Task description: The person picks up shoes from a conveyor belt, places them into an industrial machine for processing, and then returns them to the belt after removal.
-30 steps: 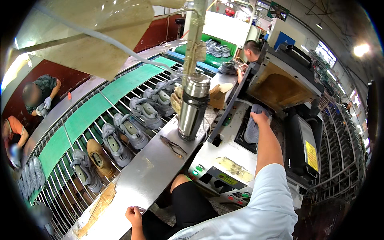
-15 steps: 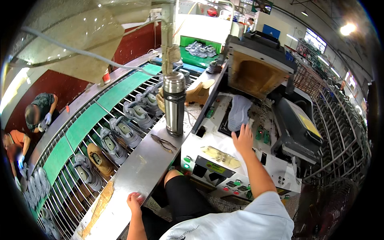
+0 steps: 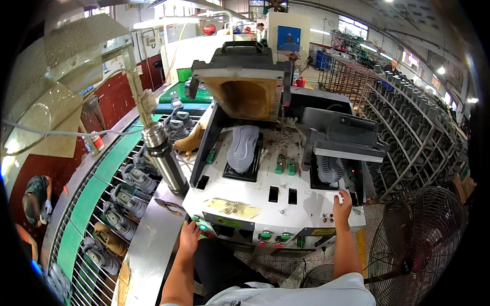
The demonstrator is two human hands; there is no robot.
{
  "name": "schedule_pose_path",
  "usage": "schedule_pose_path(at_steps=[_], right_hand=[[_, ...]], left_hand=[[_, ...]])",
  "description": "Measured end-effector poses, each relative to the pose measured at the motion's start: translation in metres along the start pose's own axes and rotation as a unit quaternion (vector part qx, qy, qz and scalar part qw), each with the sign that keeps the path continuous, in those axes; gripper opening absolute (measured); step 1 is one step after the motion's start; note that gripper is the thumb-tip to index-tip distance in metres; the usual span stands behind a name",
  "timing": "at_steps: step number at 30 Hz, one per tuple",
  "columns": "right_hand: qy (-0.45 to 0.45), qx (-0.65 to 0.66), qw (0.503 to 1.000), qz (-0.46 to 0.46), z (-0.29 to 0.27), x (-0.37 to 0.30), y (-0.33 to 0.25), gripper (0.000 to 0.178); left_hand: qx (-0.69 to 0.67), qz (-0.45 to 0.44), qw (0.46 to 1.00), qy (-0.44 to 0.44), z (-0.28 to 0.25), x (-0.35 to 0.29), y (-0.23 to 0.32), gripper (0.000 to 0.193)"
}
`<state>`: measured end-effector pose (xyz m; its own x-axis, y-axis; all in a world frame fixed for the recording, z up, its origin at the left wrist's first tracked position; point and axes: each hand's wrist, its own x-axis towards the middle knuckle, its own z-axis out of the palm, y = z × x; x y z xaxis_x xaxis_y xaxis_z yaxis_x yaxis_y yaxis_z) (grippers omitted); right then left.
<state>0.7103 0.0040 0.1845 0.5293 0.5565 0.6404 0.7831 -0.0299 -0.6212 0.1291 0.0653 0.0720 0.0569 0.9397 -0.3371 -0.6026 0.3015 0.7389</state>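
I view through a head-worn fisheye camera, facing forward and down, close above the boxy white metal machine (image 3: 255,189).

We are in a shoe factory workshop: a conveyor (image 3: 81,214) carries rows of shoes (image 3: 118,220), a pressing machine (image 3: 309,211) stands before us, and metal racks (image 3: 346,77) line the right.

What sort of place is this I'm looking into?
Most likely a shoe factory floor: grey shoes line a green-and-metal conveyor on the left, and a grey sole faces up in the white machine ahead, under a raised lid.
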Motion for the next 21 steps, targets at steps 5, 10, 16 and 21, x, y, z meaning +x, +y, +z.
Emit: schedule_pose_path(at_steps=[5,10,16,21], right_hand=[[-0.028,-0.124,0.991,-0.039,0.038,0.079,-0.02,0.067],[-0.172,-0.266,0.937,0.147,0.092,0.162,-0.037,0.088],[-0.229,-0.307,0.883,0.27,0.118,0.194,-0.059,0.096],[-0.145,-0.279,0.919,0.238,0.095,0.168,-0.067,0.1]], left_hand=[[0.232,0.105,0.938,0.235,-0.085,-0.075,0.005,0.026],[0.378,0.25,0.746,0.487,-0.215,-0.17,0.003,0.02],[0.359,0.303,0.701,0.536,-0.253,-0.226,-0.033,0.021],[0.426,0.284,0.652,0.559,-0.244,-0.217,-0.033,0.019]])
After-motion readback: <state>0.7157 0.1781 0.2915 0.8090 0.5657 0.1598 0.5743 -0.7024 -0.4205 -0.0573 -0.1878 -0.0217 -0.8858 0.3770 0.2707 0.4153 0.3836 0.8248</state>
